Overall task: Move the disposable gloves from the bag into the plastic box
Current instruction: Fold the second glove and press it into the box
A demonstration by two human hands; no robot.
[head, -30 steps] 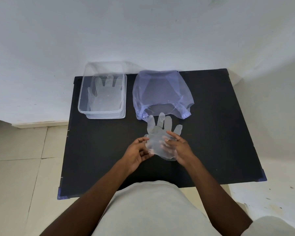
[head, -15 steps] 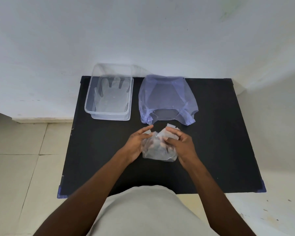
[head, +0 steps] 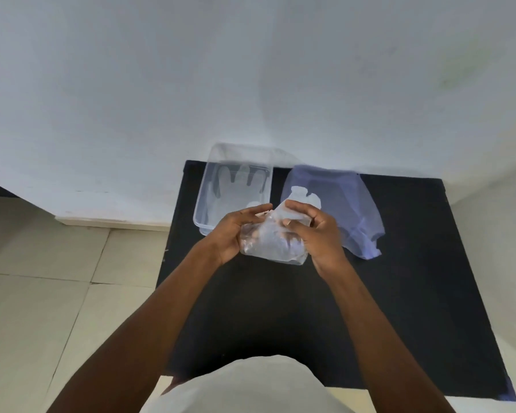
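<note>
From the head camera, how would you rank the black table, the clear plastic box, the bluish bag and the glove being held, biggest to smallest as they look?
1. Black table, clearly the largest.
2. Bluish bag and clear plastic box: they look about alike, so I won't rank them.
3. Held glove, crumpled between both hands; it is nearer the camera, so its true size is unsure.

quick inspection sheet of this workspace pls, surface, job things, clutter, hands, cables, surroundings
surface: black table, bare in front.
job's things: clear plastic box at back left, one glove flat inside; blue bag to its right; crumpled glove held above the table.
clutter: nothing seen.
grippers: left hand and right hand both grip the crumpled glove.
cables: nothing seen.
surroundings: white wall behind, tiled floor at left.
</note>
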